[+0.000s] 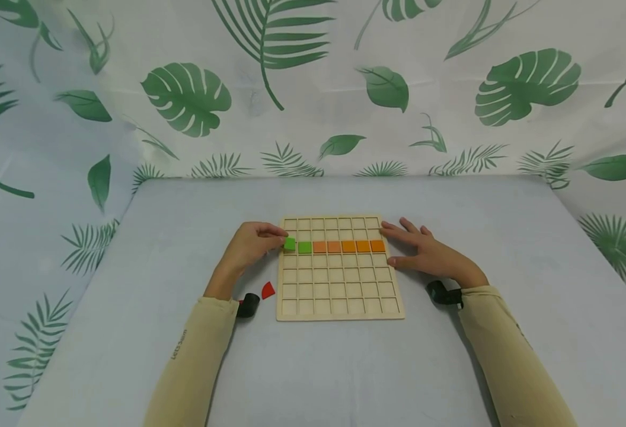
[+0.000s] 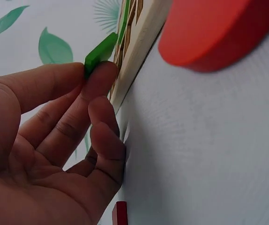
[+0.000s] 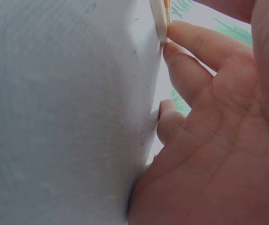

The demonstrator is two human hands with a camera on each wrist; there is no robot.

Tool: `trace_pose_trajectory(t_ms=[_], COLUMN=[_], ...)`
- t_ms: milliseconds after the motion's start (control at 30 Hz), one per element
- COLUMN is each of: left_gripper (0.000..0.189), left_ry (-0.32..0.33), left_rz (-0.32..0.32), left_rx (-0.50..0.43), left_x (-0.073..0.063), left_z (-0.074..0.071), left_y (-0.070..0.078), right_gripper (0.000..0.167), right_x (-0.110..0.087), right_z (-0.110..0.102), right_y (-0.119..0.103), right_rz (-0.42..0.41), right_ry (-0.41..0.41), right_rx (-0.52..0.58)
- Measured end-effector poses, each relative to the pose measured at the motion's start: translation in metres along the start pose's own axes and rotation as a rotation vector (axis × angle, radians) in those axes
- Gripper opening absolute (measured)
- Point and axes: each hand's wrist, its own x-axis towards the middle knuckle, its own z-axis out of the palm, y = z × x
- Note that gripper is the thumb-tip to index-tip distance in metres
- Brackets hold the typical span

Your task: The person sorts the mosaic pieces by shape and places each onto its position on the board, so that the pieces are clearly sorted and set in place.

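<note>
A wooden grid board (image 1: 328, 291) lies flat on the table, with a row of square tiles across it: orange tiles (image 1: 363, 246) at the right, salmon ones (image 1: 326, 247) in the middle, a green one (image 1: 304, 247) beside them. My left hand (image 1: 250, 246) pinches another green tile (image 2: 100, 51) between thumb and finger, tilted over the leftmost cell of that row. At the board's right edge, my right hand (image 1: 424, 251) rests with fingers spread, its fingertips (image 3: 173, 33) touching the rim.
A red rounded piece (image 1: 268, 290) lies left of the board, near my left wrist. Another red piece (image 2: 120, 213) shows low in the left wrist view. Black wrist cameras (image 1: 248, 305) sit at both cuffs. A leaf-print cloth (image 1: 302, 89) hangs behind the table.
</note>
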Motion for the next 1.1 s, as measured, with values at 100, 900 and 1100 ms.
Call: trace_pose_trajectory(t_ms=[100, 900, 1100], left_gripper=[0.019, 0.018, 0.016], left_ry=[0.011, 0.041, 0.050], left_rz=[0.010, 0.041, 0.043], left_rx=[0.022, 0.096, 0.103], left_x=[0.0001, -0.0010, 0.0001], left_z=[0.0012, 0.0079, 0.0063], left_y=[0.0003, 0.0018, -0.0005], right_gripper=[0.082, 0.083, 0.082], right_x=[0.0004, -0.0007, -0.0005], right_z=[-0.0004, 0.0001, 0.0001], right_y=[-0.0001, -0.0007, -0.0002], right_rz=[0.001, 0.012, 0.009], right_ry=[-0.001, 0.001, 0.004], right_rx=[0.000, 0.002, 0.002])
